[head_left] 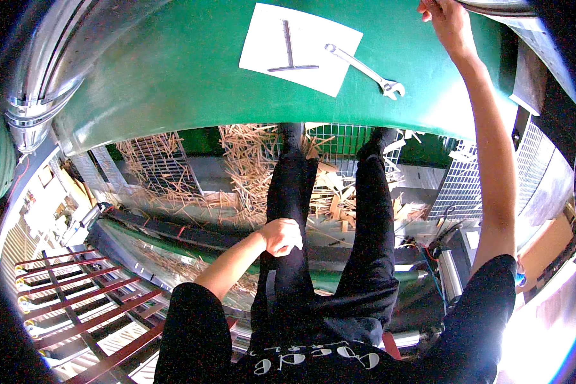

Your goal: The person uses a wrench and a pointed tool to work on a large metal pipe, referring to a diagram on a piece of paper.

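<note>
From here I see the person's left hand (280, 237) curled closed against the left leg (292, 192); the right hand (447, 24) is raised over the green surface (166, 70), fingers bent, though I can't tell whether it grips anything. An adjustable wrench (363, 69) lies there, partly across a white sheet (262, 38) bearing a dark T-shape (289, 48).
</note>
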